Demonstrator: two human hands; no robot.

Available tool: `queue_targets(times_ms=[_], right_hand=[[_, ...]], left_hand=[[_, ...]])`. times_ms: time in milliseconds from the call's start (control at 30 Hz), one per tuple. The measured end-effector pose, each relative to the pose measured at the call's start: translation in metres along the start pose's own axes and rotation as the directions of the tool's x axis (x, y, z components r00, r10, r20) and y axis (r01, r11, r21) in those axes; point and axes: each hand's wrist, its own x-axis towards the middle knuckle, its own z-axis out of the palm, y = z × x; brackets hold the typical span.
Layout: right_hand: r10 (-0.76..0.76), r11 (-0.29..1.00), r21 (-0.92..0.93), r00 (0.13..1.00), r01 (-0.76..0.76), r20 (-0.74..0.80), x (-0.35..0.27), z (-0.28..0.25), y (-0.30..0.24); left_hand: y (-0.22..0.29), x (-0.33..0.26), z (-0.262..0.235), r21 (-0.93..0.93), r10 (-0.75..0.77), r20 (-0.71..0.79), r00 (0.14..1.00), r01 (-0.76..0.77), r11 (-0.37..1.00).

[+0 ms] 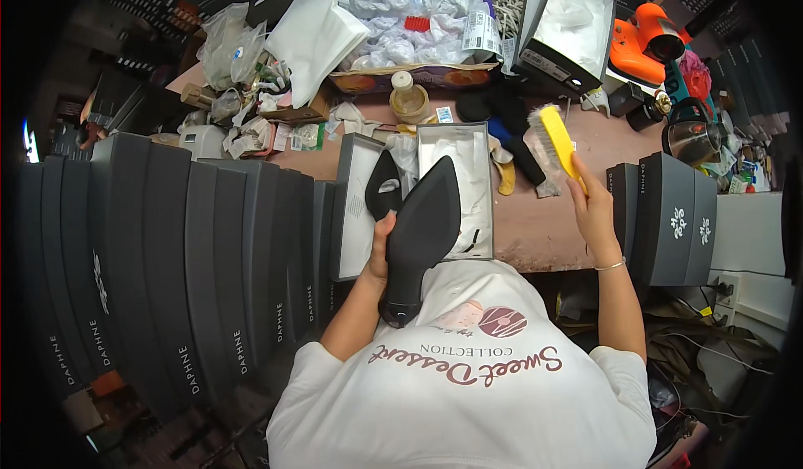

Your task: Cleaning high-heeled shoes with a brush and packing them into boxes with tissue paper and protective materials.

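At the bench | left hand gripping 1 upturned shoe | right hand gripping 1 brush

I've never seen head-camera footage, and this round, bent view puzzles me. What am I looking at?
No machine here: just a person working bare-handed. The picture comes from the left of two fisheye cameras worn on the head, looking down, so straight edges bend. The left hand holds a black shoe, sole toward the camera; the right hand holds a yellow brush. On the table lie an open grey box, a jar and a carton of crumpled white paper. Dark boxes stand at both sides.
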Motion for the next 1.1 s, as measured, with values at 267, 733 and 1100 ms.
queue_targets(times_ms=[267, 733, 1100], right_hand=[[0.403, 0.912, -0.01, 0.902, -0.409, -0.154, -0.079, 0.045, 0.135], [0.21, 0.314, 0.606, 0.676, -0.731, 0.706, -0.032, 0.052, -0.092], [0.185, 0.404, 0.742, 0.842, -0.535, 0.506, -0.036, 0.059, -0.1]], left_hand=[[0.034, 0.015, 0.021, 0.099, -0.16, 0.062, 0.985, 0.153, 0.983], [0.0, 0.012, 0.025, 0.012, -0.22, 0.083, 0.972, 0.22, 0.975], [0.021, 0.018, 0.056, 0.403, 0.066, 0.152, 0.986, -0.123, 0.907]])
